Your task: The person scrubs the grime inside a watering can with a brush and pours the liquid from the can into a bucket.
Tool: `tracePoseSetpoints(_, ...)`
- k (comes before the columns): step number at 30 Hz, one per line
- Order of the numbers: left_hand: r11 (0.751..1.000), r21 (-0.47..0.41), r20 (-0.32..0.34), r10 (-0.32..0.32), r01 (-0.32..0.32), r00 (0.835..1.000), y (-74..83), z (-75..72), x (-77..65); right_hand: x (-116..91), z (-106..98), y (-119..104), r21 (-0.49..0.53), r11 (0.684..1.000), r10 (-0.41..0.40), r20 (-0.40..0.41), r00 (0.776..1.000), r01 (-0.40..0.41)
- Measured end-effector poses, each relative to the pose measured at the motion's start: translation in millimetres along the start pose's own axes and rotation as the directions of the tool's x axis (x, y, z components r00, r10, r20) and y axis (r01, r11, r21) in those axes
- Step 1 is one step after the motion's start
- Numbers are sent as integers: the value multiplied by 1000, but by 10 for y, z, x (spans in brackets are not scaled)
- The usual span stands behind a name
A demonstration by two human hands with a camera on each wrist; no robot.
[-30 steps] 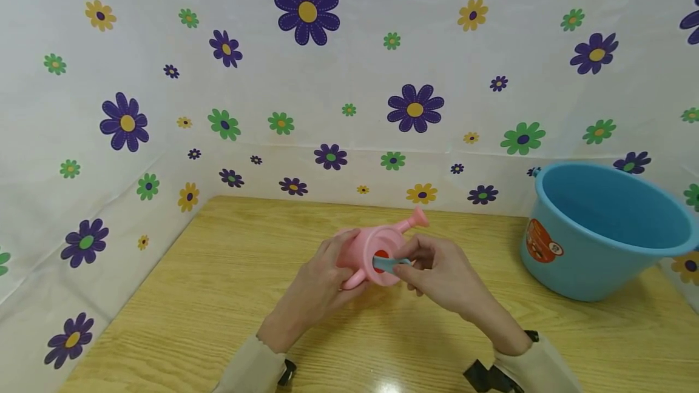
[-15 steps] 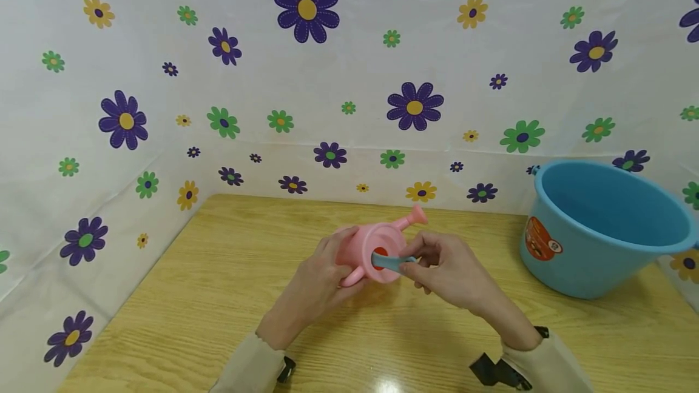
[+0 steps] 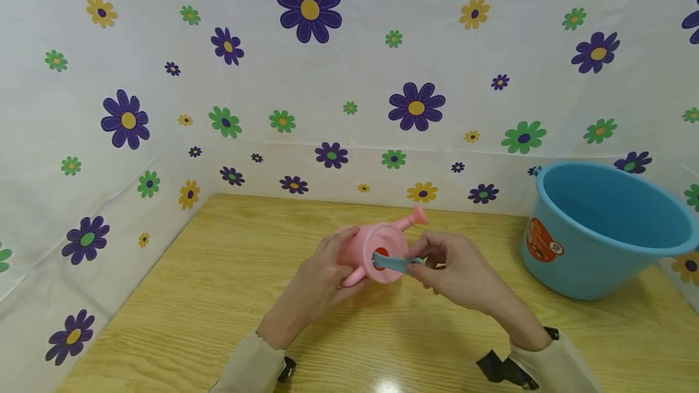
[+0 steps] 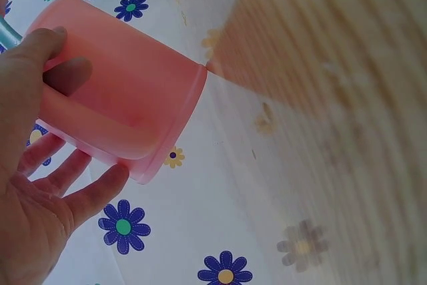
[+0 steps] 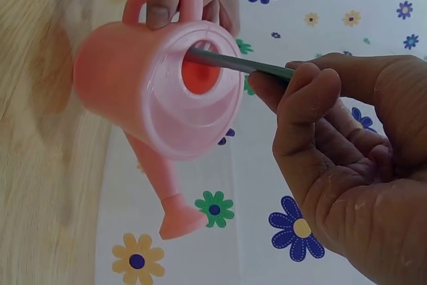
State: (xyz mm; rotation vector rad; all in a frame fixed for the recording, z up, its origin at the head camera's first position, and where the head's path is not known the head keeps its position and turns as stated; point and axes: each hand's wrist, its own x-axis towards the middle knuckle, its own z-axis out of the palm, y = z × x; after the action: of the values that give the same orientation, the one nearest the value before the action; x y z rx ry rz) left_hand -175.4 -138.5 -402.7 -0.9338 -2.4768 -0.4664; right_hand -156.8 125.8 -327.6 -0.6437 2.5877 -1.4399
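A pink toy watering can [image 3: 349,250] lies tilted over the wooden table, its top opening turned toward my right hand and its spout pointing to the back right. My left hand [image 3: 324,278] grips it at the handle side; the left wrist view shows the thumb over the handle [image 4: 100,125] and several fingers along the body. With thumb and fingers, my right hand [image 3: 455,268] pinches a slim light-blue fork [image 3: 395,263]. The fork's pronged end is at the round opening, where red shows inside [image 5: 199,78]. The right wrist view shows its far end reaching into that hole.
A large blue bucket [image 3: 584,272] with an orange label stands at the right of the wooden table [image 3: 218,259]. White cloth [image 3: 349,65] with printed flowers hangs behind the table and along its left side.
My right hand has moved slightly right with the fork, so more of it shows outside the opening and its prongs have come into sight. My left hand and the watering can have barely moved.
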Motion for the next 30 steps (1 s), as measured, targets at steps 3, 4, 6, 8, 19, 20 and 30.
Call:
tracePoseSetpoints(3, 1000, -3, -2, -1, 1, 1000, 0, 0, -1, -15, -2, 15, -50, 998, -49, -13, 999, 48)
tracePoseSetpoints(4, 1000, -3, -2, -2, 2, 1000, -1, 1, -1, -18, 1, 18, -68, 995, -70, -19, 997, 69)
tracePoseSetpoints(6, 1000, -4, -2, -4, 4, 1000, -1, 1, -2, -23, 10, 17, -104, 989, -112, -33, 993, 109)
tracePoseSetpoints(8, 1000, -9, -2, -7, 7, 1000, 0, 1, -2, -27, 19, 14, -130, 982, -142, -49, 989, 135)
tracePoseSetpoints(19, 1000, -11, 12, -22, 22, 1000, 7, 6, 5, -34, 36, 8, -123, 989, -95, -140, 986, 78)
tracePoseSetpoints(20, 1000, -9, 7, -21, 21, 1000, 9, 7, 6, -32, 39, 14, -115, 990, -97, -142, 985, 81)
tracePoseSetpoints(30, 999, -23, -20, -30, 29, 999, 31, 6, 12, 39, 147, 71, -54, 988, -150, -157, 976, 143)
